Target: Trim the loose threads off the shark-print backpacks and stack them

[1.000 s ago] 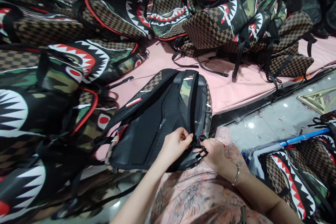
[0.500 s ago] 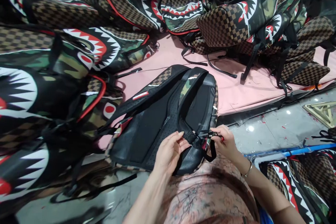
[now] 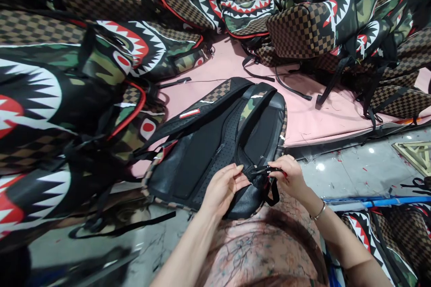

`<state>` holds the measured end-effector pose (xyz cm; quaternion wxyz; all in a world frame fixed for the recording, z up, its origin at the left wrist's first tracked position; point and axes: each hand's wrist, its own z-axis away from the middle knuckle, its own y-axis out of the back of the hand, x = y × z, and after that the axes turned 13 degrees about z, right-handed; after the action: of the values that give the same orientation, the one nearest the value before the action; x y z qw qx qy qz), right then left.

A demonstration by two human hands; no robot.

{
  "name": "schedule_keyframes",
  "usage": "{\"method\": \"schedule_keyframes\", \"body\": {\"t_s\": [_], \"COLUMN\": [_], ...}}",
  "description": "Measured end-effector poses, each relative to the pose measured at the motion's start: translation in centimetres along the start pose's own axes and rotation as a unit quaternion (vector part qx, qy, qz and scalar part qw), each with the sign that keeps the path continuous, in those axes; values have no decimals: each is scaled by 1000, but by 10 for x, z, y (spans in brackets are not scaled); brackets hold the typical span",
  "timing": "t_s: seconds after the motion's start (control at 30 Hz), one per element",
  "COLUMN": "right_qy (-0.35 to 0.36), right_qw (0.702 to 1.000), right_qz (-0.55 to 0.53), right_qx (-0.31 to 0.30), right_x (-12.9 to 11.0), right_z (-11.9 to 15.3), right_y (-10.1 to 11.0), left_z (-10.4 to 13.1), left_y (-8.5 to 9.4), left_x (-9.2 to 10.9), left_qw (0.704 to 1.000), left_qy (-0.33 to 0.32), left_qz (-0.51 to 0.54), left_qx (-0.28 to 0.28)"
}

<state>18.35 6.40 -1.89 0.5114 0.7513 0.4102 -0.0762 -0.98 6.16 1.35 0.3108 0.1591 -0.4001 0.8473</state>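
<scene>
The backpack (image 3: 205,152) lies back panel up on the pink cloth (image 3: 303,125), before the wearer, its near end close against the dress (image 3: 269,246) and apparently past the cloth's near edge. The right hand (image 3: 288,176) grips small snips (image 3: 264,171), blades directed left at the lower end of the strap (image 3: 242,143). The left hand (image 3: 224,188) is half curled, fingertips at that same strap end; whether it pinches the material cannot be determined. Principal risk, in judgement: a nick to the strap or to a left fingertip, since the blades sit just beside both and dark fabric hides the exact cutting point. The webbing (image 3: 276,192) looped below the right hand could also be caught should the snips dip. A tug on the strap could drag the bag nearer the wearer, given its seemingly unsupported near end. Orientation: the top points away from the wearer, the base towards; the long axis runs near to far, leaning right at the far end.
</scene>
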Motion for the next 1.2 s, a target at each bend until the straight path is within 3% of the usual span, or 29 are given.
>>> {"method": "schedule_keyframes", "body": {"t_s": [0.47, 0.73, 0.83, 1.0, 1.2], "right_qy": [121, 155, 144, 49, 118], "right_qw": [992, 986, 987, 994, 993], "right_qz": [-23, -27, -40, -95, -23], "right_qx": [-14, -63, -59, -6, -23], "right_x": [14, 21, 15, 9, 19], "right_z": [-17, -25, -27, -23, -12], "right_y": [0, 0, -5, -8, -1], "left_z": [-1, -2, -3, -3, -3], "left_y": [1, 2, 2, 4, 2], "left_x": [2, 2, 1, 1, 1], "left_qw": [999, 998, 998, 997, 997], "left_qy": [26, 40, 38, 37, 37], "left_qz": [-18, -19, -20, -24, -28], "left_qx": [-38, -47, -48, -61, -58]}}
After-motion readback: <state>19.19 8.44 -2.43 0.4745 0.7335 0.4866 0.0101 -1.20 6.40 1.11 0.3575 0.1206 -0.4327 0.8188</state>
